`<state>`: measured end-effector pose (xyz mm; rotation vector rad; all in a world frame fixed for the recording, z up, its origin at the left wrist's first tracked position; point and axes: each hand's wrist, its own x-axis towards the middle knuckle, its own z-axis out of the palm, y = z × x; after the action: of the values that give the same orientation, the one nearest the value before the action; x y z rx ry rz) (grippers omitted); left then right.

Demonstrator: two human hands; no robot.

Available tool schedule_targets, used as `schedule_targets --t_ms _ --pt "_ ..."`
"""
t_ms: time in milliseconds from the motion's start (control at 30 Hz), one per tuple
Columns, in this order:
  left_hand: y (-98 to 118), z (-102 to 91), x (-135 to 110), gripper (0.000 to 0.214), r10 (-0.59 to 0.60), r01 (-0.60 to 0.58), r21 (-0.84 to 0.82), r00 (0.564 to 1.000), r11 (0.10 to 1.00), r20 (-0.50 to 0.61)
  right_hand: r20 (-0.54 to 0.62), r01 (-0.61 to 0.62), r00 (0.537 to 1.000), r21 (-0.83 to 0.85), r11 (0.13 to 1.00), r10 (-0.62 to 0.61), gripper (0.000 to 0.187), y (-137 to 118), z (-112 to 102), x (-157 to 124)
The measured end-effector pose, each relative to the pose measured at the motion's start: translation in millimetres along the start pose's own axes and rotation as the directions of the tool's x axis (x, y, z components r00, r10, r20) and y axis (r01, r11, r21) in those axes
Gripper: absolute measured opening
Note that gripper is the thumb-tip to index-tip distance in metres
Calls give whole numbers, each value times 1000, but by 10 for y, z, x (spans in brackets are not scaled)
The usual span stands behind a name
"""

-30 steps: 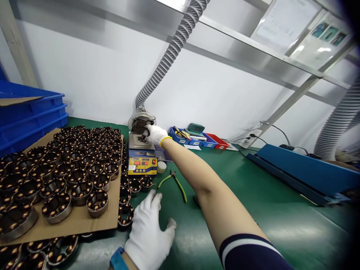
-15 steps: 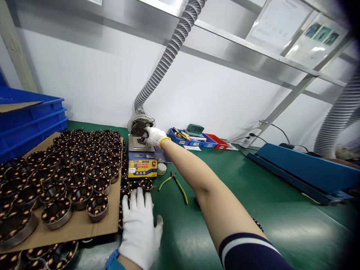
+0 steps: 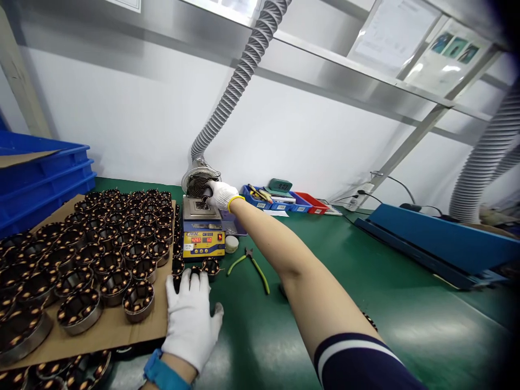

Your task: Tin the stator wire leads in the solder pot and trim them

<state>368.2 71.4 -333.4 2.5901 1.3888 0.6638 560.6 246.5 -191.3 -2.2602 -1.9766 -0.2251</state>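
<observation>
My right hand (image 3: 222, 195), in a white glove with a yellow cuff, reaches over the solder pot (image 3: 204, 246). Its fingers are closed on a motor stator (image 3: 205, 200), mostly hidden, held low at the pot's square top opening. My left hand (image 3: 190, 319), also gloved, lies palm down with fingers spread at the cardboard's right edge. Its fingertips reach a few stators in front of the pot, one of them a dark ring (image 3: 211, 266); whether they touch is unclear. Several stators with copper-coloured ends (image 3: 138, 299) stand on the cardboard sheet (image 3: 160, 319) to the left.
A grey fume hose (image 3: 231, 95) ends in a round hood behind the pot. Green-handled cutters (image 3: 260, 275) and a small white round container (image 3: 232, 244) lie right of it. Blue crates (image 3: 44, 181) stand left, small bins (image 3: 280, 206) behind, a long blue metal fixture (image 3: 430, 238) right.
My left hand has shifted slightly left and down, toward the cardboard. My right hand stays at the pot with the stator. The view has moved a little.
</observation>
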Motion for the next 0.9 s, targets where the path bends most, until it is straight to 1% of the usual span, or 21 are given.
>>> schedule_targets --t_ms 167,267,333,400,433,500,567,600,633,667,700,767,800,833,867,900 --pt "111 -77 -21 43 32 -33 -40 999 999 -7 27 6 1000 17 1000 -6 57 29 72 10" --pt "153 -68 -31 38 80 -80 -34 997 996 -5 -44 -1 999 81 997 5 57 84 14 -20" --pt "155 -50 -33 34 118 -118 -6 993 993 -19 -104 2 994 183 983 17 55 171 -96 -112" --pt "141 -41 -40 32 145 -142 54 988 988 -48 -137 4 990 333 943 44 56 324 -226 -302" --pt "128 -40 -46 31 160 -155 91 985 984 -61 -135 -8 988 422 907 72 57 431 -282 -439" --pt "97 -33 -58 30 217 -202 167 973 965 -78 -102 -73 981 605 793 168 57 710 -353 -797" --pt "68 5 -61 27 307 -284 211 948 935 -88 -35 -178 953 735 654 299 52 1068 -365 -1261" --pt "63 41 -62 25 349 -323 216 932 921 -98 -2 -236 928 772 590 373 47 1268 -359 -1530" --pt "68 83 -66 25 381 -354 207 918 912 -108 24 -294 891 792 535 454 42 1473 -350 -1819" --pt "85 127 -79 25 406 -383 181 907 906 -110 47 -359 840 794 491 540 37 1677 -343 -2122" --pt "116 168 -100 25 423 -408 141 900 902 -101 63 -429 777 781 453 626 33 1871 -338 -2428" --pt "208 218 -162 27 413 -413 26 910 910 -23 97 -595 618 706 384 780 27 2214 -318 -3004" --pt "262 224 -195 29 382 -380 -44 923 924 40 123 -687 543 634 355 831 24 2352 -293 -3253" --pt "314 219 -221 31 329 -317 -113 938 942 107 154 -768 475 554 323 866 23 2464 -251 -3468" --pt "361 207 -237 33 250 -221 -171 953 960 174 184 -823 428 485 297 885 21 2549 -192 -3645" --pt "398 190 -240 39 155 -106 -209 960 972 234 217 -858 396 433 276 892 20 2606 -118 -3784"
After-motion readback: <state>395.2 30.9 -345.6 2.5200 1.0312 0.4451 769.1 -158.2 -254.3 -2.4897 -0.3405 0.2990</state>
